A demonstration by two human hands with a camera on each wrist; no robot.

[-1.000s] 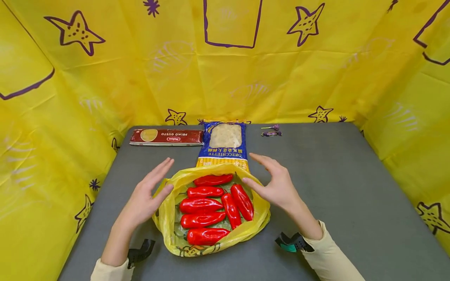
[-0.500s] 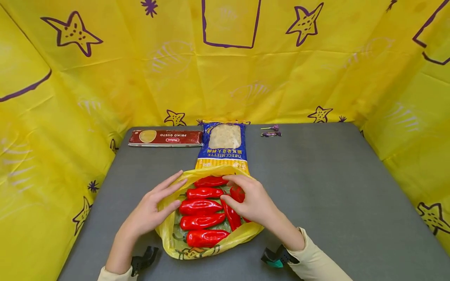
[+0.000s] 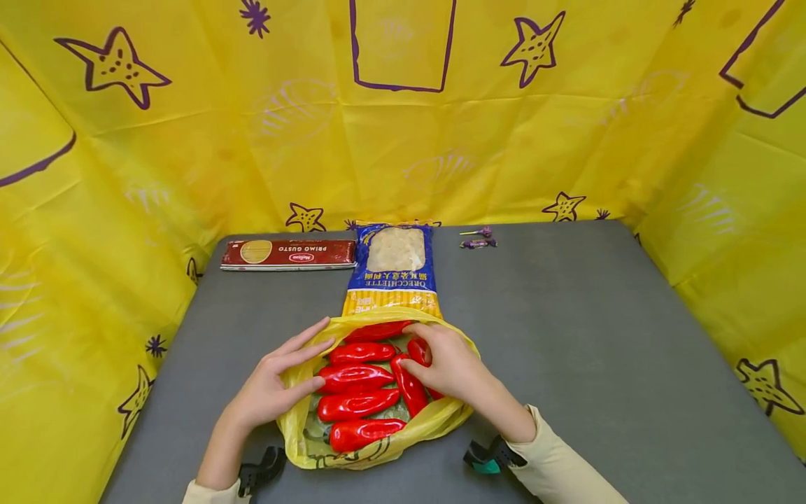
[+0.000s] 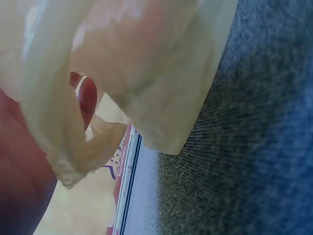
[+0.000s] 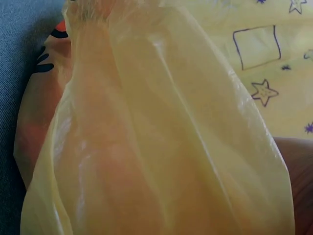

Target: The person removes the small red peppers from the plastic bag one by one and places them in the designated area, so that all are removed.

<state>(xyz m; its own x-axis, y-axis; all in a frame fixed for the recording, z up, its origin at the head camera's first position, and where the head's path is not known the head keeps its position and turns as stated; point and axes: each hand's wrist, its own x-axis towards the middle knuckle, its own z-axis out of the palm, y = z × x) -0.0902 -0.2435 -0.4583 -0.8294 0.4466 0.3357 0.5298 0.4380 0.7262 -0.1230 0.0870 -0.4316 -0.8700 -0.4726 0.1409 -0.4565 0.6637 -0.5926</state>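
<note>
Inside an open yellow plastic bag (image 3: 453,414) lie several glossy red chili peppers (image 3: 359,404), most of them side by side. My left hand (image 3: 271,385) lies over the bag's left rim, fingers extended and thumb touching the end of one pepper; in the left wrist view the bag film partly covers this hand (image 4: 24,166). My right hand (image 3: 450,360) reaches in from the right, its thumb and forefinger curved on either side of a pepper (image 3: 418,352). Its other fingers are hidden. Bag film (image 5: 146,122) fills most of the right wrist view.
An orecchiette pasta packet (image 3: 397,273) lies just behind the bag. To its left is a dark red Primo Gusto pack (image 3: 290,255). Small purple wrapped sweets (image 3: 478,243) sit at the back of the grey table (image 3: 548,350). Yellow patterned cloth (image 3: 403,161) walls the table.
Both hands have moved inward, the left onto the bag's rim and peppers, the right down over the right-hand peppers. The head view has shifted slightly.
</note>
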